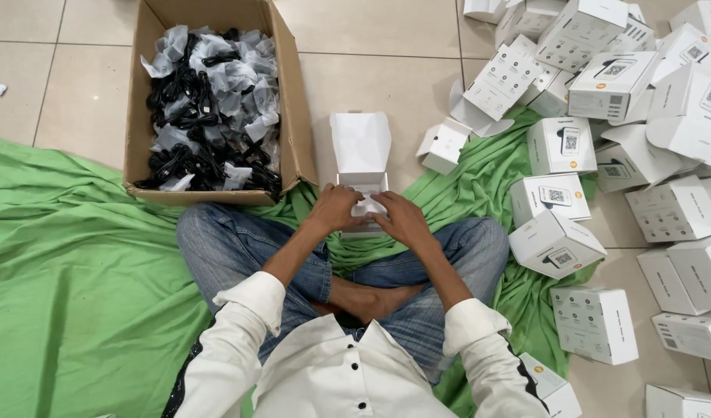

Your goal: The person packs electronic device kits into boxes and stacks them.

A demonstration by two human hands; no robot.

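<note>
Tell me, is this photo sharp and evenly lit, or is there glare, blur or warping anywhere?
Head view: soft, even light with only faint shadows under the cardboard box; the plastic-wrapped black cables catch small glints; both hands, left hand and right hand, on the open white box look sharp; the white boxes at the right edge appear bright, slightly washed out, and stretched by the wide lens.

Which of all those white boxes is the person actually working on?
Find the green cloth on the floor where the person sits cross-legged. Just ahead of the knees, beside the cardboard carton, stands one small white box. Unlike the closed boxes heaped alongside, its lid flap stands open and both hands rest on it.
</note>
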